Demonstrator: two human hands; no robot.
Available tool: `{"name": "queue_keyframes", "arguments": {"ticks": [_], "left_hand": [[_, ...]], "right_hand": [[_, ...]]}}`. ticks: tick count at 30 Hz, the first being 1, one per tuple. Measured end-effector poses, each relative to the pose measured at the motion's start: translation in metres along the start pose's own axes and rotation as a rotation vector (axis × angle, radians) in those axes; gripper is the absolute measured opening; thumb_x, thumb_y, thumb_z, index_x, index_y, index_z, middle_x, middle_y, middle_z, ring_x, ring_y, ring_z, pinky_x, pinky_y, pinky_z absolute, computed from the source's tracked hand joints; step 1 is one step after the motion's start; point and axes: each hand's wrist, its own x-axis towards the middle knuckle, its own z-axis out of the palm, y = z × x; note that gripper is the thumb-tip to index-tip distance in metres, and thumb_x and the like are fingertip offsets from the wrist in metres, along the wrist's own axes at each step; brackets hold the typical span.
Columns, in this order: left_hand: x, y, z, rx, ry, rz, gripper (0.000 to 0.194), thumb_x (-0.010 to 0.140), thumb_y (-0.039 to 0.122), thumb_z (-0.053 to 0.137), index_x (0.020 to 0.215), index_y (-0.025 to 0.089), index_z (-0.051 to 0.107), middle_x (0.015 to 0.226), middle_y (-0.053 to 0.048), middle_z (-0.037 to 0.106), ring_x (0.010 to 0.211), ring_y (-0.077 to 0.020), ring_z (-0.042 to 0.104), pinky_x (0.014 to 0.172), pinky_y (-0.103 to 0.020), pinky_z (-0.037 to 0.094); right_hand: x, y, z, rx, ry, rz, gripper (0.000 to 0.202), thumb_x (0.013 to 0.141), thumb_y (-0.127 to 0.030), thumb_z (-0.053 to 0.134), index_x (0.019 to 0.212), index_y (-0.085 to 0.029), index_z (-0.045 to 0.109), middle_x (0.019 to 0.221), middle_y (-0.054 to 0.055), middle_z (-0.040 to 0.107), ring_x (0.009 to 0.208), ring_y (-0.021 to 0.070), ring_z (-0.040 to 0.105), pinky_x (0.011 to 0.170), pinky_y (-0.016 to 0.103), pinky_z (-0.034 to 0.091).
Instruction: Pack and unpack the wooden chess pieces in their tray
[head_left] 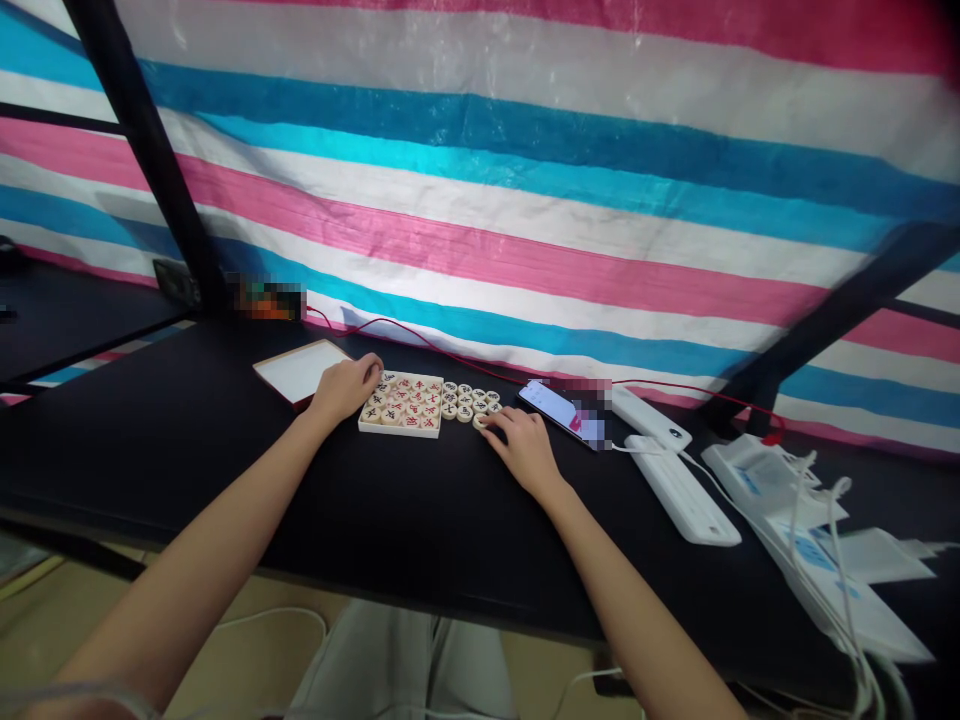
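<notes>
A shallow white box [400,432] on the black table holds rows of round Chinese chess pieces [411,395] with red and black characters. My left hand [346,385] is at the box's far left corner, fingers curled together; what is between them, if anything, is hidden. Just right of the box, several loose Chinese chess pieces [465,395] with black characters lie in close rows. At the near right end of these rows, my right hand [523,445] has thumb and fingers closed on one Chinese chess piece [480,423]. Its face is partly covered by the fingers.
Left of the box lies its open lid [300,372], white inside. A lit phone [562,412] is beyond my right hand. Farther right are white power banks [679,490] and a power strip [817,570] with plugs and cables. A striped sheet [480,200] hangs behind the table [420,520].
</notes>
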Motion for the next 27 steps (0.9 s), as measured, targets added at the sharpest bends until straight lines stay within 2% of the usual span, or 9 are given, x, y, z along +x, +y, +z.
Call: {"name": "queue_keyframes", "arguments": {"ticks": [10, 27], "left_hand": [[0.001, 0.0013, -0.0007, 0.013, -0.029, 0.007, 0.036, 0.086, 0.036, 0.028, 0.099, 0.023, 0.059, 0.076, -0.005, 0.066, 0.072, -0.0213, 0.06, 0.06, -0.026, 0.037], [0.0004, 0.0026, -0.0004, 0.031, -0.046, 0.019, 0.035, 0.086, 0.036, 0.028, 0.1, 0.023, 0.058, 0.073, -0.005, 0.065, 0.072, -0.0216, 0.06, 0.059, -0.027, 0.037]], "right_hand": [[-0.0005, -0.0004, 0.0011, -0.006, 0.002, 0.03, 0.02, 0.087, -0.021, 0.046, 0.101, -0.024, 0.06, 0.102, 0.004, 0.062, 0.091, 0.0171, 0.054, 0.073, 0.031, 0.029], [-0.0012, 0.0013, 0.0045, -0.047, 0.0, 0.024, 0.024, 0.087, -0.02, 0.044, 0.106, -0.024, 0.058, 0.104, 0.005, 0.062, 0.091, 0.0189, 0.052, 0.073, 0.032, 0.028]]}}
